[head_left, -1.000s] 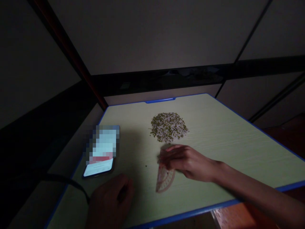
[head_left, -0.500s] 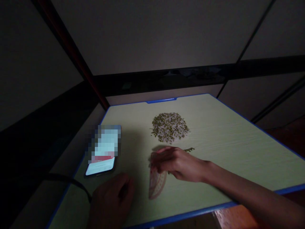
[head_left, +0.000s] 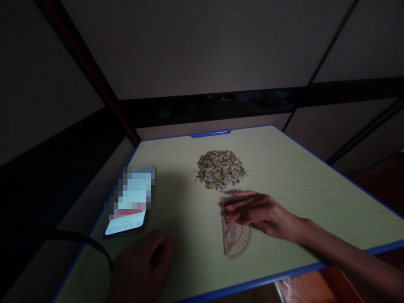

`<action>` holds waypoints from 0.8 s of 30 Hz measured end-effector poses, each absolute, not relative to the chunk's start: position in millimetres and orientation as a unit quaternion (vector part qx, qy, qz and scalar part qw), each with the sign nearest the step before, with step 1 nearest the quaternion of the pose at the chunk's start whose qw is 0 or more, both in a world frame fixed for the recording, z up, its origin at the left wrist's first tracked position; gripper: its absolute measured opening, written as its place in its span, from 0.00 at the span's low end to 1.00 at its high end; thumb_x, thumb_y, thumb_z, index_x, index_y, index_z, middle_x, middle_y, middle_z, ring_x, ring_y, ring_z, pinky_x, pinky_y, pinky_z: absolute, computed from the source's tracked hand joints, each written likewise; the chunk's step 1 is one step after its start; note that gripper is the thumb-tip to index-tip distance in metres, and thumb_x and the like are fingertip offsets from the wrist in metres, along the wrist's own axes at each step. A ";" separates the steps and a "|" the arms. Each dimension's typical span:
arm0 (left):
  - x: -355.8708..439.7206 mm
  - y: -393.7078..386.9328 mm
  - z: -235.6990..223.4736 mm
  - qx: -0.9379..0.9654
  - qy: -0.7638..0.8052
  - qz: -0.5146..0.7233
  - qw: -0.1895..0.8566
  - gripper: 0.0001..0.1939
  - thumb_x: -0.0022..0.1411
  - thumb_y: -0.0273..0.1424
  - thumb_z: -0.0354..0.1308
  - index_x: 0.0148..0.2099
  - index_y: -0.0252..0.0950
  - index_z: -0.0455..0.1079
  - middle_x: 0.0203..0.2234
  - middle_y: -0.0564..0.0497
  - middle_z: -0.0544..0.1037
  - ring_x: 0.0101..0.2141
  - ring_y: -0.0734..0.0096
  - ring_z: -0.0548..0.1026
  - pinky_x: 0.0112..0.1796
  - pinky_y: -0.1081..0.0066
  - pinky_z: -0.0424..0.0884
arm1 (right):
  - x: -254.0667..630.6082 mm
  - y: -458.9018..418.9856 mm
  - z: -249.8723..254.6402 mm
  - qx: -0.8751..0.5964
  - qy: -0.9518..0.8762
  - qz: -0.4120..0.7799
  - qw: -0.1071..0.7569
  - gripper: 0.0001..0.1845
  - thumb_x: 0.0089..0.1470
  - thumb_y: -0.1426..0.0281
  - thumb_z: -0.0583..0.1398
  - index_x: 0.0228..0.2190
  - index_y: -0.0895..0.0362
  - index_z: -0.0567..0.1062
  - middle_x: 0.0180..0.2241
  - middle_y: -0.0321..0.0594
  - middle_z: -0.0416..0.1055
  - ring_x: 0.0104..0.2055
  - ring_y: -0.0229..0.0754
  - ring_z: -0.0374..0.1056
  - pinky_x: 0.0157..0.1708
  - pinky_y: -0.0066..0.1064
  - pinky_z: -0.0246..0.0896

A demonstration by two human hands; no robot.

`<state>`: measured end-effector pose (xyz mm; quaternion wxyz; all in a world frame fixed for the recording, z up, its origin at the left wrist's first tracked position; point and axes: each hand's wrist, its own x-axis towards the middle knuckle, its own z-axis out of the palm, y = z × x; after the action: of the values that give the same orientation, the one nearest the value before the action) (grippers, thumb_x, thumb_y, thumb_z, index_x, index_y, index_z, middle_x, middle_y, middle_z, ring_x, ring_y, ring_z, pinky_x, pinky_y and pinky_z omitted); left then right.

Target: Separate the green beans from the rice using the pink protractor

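Right hand (head_left: 265,213) | protractor (head_left: 239,243) partly covered by bent fingers | pinching cannot be told | green bits (head_left: 221,169) spread just beyond

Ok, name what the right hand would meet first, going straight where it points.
Beyond the protractor beneath it, the right hand would probably meet the phone, though depth is unclear.

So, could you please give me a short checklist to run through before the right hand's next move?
1. Right hand at the protractor: ok, it covers the upper part.
2. Protractor apart from the pile: ok, it is nearer the person.
3. Protractor flat on the table: cannot tell.
4. Left hand away from the pile: ok, curled near the phone.
5. Phone apart from the pile: ok, off to its left.
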<state>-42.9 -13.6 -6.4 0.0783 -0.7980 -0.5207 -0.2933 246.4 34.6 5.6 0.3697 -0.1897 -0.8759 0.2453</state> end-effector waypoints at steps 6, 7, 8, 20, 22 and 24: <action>-40.4 -13.9 -4.1 -0.797 -0.524 -0.291 0.077 0.18 0.62 0.37 0.45 0.21 0.39 0.60 0.12 0.61 0.64 0.14 0.82 0.64 0.18 0.80 0.60 | 283.1 35.8 34.1 -0.464 -0.743 0.268 0.400 0.06 0.51 0.72 0.60 0.31 0.56 0.78 0.32 0.41 0.79 0.33 0.41 0.74 0.34 0.31 0.69; -40.2 -13.4 -3.9 -0.798 -0.523 -0.291 0.077 0.19 0.62 0.38 0.44 0.20 0.39 0.59 0.11 0.61 0.64 0.13 0.82 0.64 0.18 0.80 0.59 | 291.3 37.6 35.9 -0.513 -0.705 0.283 0.400 0.08 0.48 0.70 0.61 0.33 0.57 0.78 0.31 0.42 0.79 0.31 0.42 0.74 0.31 0.32 0.69; -40.1 -12.8 -4.0 -0.798 -0.522 -0.291 0.077 0.19 0.62 0.38 0.44 0.20 0.39 0.59 0.11 0.61 0.63 0.13 0.82 0.64 0.18 0.79 0.59 | 299.0 39.5 35.9 -0.549 -0.664 0.304 0.407 0.12 0.45 0.67 0.63 0.34 0.58 0.78 0.28 0.43 0.78 0.29 0.43 0.74 0.28 0.32 0.69; -41.3 -12.4 -5.1 -0.797 -0.525 -0.291 0.068 0.19 0.61 0.39 0.45 0.20 0.39 0.60 0.11 0.61 0.64 0.13 0.82 0.64 0.18 0.79 0.59 | 298.6 38.1 13.5 -0.601 -0.518 0.473 0.383 0.11 0.34 0.69 0.65 0.26 0.57 0.79 0.25 0.42 0.78 0.25 0.43 0.72 0.28 0.36 0.70; -40.9 -12.3 -4.8 -0.796 -0.525 -0.293 0.066 0.19 0.61 0.39 0.45 0.21 0.39 0.61 0.12 0.60 0.64 0.14 0.81 0.65 0.18 0.79 0.59 | 290.1 40.7 12.4 -0.596 -0.523 0.472 0.385 0.12 0.33 0.71 0.65 0.26 0.59 0.79 0.23 0.41 0.77 0.23 0.40 0.71 0.26 0.33 0.68; -40.9 -12.2 -4.6 -0.798 -0.525 -0.291 0.061 0.19 0.61 0.39 0.45 0.21 0.39 0.61 0.12 0.60 0.65 0.14 0.81 0.65 0.19 0.79 0.60 | 281.6 43.2 11.8 -0.594 -0.534 0.465 0.381 0.11 0.32 0.73 0.65 0.26 0.60 0.79 0.20 0.39 0.75 0.21 0.38 0.69 0.23 0.30 0.66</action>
<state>-40.9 -12.2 -4.6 0.0608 -0.7978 -0.5247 -0.2908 281.6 43.2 11.8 0.3812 -0.5942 -0.5339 0.4653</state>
